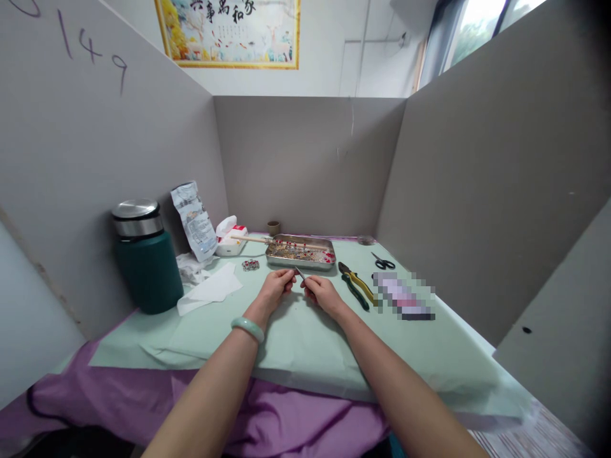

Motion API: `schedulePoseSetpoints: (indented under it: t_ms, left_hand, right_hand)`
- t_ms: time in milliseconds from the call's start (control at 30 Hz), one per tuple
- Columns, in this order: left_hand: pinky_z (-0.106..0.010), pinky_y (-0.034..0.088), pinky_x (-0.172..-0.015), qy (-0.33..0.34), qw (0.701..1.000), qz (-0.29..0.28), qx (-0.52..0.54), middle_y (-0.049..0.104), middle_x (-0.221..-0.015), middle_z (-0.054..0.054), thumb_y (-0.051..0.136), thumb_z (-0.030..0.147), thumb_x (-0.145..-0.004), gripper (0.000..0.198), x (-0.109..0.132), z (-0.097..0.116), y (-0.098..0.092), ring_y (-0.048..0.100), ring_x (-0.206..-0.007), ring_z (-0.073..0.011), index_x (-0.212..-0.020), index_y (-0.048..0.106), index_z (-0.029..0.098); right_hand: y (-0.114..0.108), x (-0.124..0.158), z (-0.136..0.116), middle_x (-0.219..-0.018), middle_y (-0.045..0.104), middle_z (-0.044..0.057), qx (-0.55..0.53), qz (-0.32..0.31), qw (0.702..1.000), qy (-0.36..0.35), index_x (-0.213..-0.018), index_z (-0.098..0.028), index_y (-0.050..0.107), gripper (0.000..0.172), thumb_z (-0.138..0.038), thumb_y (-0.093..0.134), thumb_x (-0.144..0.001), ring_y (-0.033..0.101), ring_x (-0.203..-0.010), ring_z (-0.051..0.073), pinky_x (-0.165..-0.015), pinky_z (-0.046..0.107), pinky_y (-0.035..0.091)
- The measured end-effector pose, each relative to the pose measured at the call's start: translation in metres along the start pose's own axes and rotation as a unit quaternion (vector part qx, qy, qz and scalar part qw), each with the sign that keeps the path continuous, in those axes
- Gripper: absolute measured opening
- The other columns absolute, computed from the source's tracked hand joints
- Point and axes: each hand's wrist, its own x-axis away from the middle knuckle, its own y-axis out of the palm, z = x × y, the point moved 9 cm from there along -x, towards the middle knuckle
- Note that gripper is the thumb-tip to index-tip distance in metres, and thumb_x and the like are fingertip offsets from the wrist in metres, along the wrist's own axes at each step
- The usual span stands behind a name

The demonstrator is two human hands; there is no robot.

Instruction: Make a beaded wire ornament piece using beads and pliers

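- Before the tray (pixel 300 263), over the pale green cloth (pixel 310 356), both hands meet, fingertips close together.
- Right hand (pixel 323 294): grasping a slim metal tool (pixel 300 274), its tip pointing up and leftward, near the left fingertips.
- Left hand (pixel 277 286): thumb and fingers pinched together; I cannot tell what, if anything, they grip.
- Tray: small red and gold-coloured pieces inside.
- Left of it: a small beaded cluster (pixel 251 265).
- Right of the hands: pliers (pixel 351 277), then scissors (pixel 384 264) farther back.

The slim tool (pixel 300 274) and tray (pixel 300 263) look shiny metal; the flask (pixel 149 272) matt; the bangle (pixel 247 327) glossy.
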Motion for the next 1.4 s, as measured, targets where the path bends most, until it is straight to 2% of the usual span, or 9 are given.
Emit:
schedulePoseSetpoints:
  t_ms: [133, 433, 867, 1167, 1400]
  left_hand:
    - [-0.021, 0.02, -0.041, 0.002, 1.0, -0.006, -0.001, 0.051, -0.058, 0.002, 0.075, 0.042, -0.062, 0.033, -0.001, -0.001, 0.001, 0.034, -0.043, -0.0042, -0.067, 0.062, 0.012]
    - [-0.02, 0.019, -0.039, -0.004, 0.999, -0.018, 0.026, 0.049, -0.058, 0.003, 0.075, 0.043, -0.062, 0.035, -0.003, -0.004, 0.002, 0.033, -0.041, -0.0029, -0.068, 0.061, 0.011]
    - [-0.017, 0.013, -0.035, -0.042, 0.995, -0.053, 0.076, 0.046, -0.056, 0.006, 0.072, 0.038, -0.069, 0.035, -0.003, -0.011, 0.003, 0.026, -0.037, -0.0013, -0.085, 0.063, 0.009]
    - [-0.015, 0.012, -0.035, -0.062, 0.991, -0.063, 0.102, 0.041, -0.054, 0.007, 0.069, 0.034, -0.073, 0.032, 0.0, -0.011, 0.006, 0.025, -0.037, -0.001, -0.088, 0.06, 0.008]
    - [-0.016, 0.013, -0.035, -0.054, 0.993, -0.061, 0.09, 0.043, -0.056, 0.007, 0.069, 0.035, -0.072, 0.032, -0.001, -0.011, 0.004, 0.025, -0.038, -0.0011, -0.088, 0.06, 0.009]
  right_hand:
    - [0.003, 0.0, 0.0, -0.062, 0.058, -0.001, -0.033, -0.019, 0.999, 0.004, -0.077, -0.016, 0.063, 0.027, -0.036, 0.046, -0.081, 0.043, -0.043, 0.008, -0.044, 0.02, 0.031]
    - [0.003, 0.001, 0.0, -0.062, 0.058, -0.001, -0.026, -0.012, 1.0, 0.004, -0.078, -0.016, 0.063, 0.027, -0.037, 0.047, -0.082, 0.044, -0.045, 0.008, -0.045, 0.02, 0.032]
    - [0.001, 0.002, -0.001, -0.062, 0.059, -0.001, -0.019, -0.001, 1.0, 0.008, -0.078, -0.016, 0.063, 0.026, -0.036, 0.047, -0.081, 0.044, -0.045, 0.007, -0.044, 0.019, 0.031]
    - [0.0, 0.002, -0.001, -0.062, 0.058, -0.001, -0.03, 0.004, 1.0, 0.009, -0.077, -0.016, 0.064, 0.025, -0.036, 0.048, -0.081, 0.044, -0.046, 0.007, -0.043, 0.019, 0.031]
    - [0.001, 0.002, -0.001, -0.063, 0.059, -0.001, -0.021, 0.0, 1.0, 0.005, -0.078, -0.016, 0.064, 0.026, -0.036, 0.048, -0.082, 0.044, -0.046, 0.008, -0.044, 0.02, 0.032]
